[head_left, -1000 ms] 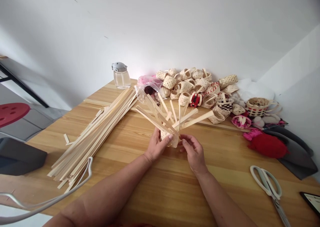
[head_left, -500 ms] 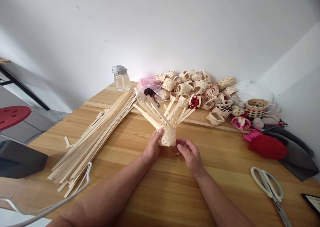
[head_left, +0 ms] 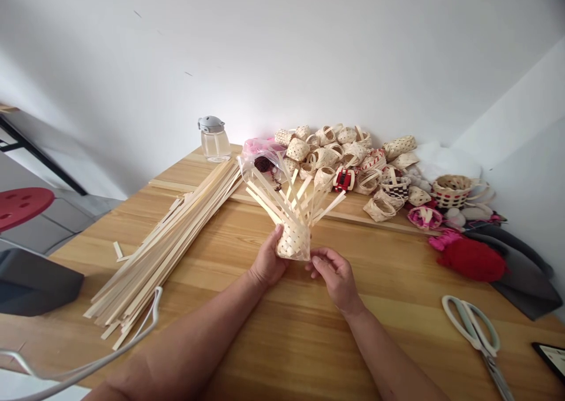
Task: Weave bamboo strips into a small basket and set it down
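Over the near middle of the desk [head_left: 282,342], a half-woven bamboo basket base [head_left: 293,241] is gripped upright by the left hand [head_left: 267,265], fingers pressed to the weave, with the right hand [head_left: 335,277] loosely curled at its lower corner; long strips fan out unwoven. Toward the far right, small woven baskets [head_left: 326,148] are heaped, their insides mostly hidden, and a glass jar [head_left: 215,139] holds something clear
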Available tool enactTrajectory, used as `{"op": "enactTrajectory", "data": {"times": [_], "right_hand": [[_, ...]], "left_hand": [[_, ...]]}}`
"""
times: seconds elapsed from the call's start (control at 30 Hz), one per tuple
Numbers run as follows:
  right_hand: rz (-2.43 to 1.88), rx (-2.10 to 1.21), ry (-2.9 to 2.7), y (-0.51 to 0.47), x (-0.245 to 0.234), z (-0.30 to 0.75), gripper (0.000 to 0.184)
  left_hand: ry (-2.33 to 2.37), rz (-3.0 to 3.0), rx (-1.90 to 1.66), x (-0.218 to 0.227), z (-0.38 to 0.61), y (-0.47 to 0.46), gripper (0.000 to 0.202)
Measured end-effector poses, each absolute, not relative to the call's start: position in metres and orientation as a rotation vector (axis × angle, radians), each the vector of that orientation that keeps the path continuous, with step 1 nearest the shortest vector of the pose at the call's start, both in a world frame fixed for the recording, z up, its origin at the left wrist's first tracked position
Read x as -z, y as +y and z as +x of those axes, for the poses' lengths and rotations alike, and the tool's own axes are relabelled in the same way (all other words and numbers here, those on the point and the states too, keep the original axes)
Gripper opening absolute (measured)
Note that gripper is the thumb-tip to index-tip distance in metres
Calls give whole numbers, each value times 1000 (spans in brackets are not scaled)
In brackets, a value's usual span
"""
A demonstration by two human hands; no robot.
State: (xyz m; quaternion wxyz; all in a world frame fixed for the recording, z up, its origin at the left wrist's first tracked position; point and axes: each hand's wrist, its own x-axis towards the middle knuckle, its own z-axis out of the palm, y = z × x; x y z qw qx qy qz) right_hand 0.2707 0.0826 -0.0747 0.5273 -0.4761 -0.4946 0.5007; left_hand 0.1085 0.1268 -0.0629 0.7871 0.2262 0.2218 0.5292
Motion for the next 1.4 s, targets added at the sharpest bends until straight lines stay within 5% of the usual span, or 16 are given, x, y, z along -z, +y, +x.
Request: {"op": "enactTrajectory", "data": {"times": [0.47, 0.93, 1.2, 1.4], "right_hand": [[-1207, -1087, -1169, 85, 79, 274, 28], [-1179, -1034, -1170, 84, 71, 274, 23], [-1200, -1037, -1127, 82, 73, 272, 44], [-1154, -1106, -1160, 83, 73, 270, 51]], "left_hand": [[574, 640, -1285, 76, 113, 130, 50], [787, 985, -1434, 73, 108, 127, 68], [839, 1176, -1410, 73, 110, 123, 66], [770, 1216, -1357, 68, 111, 119, 47]]}}
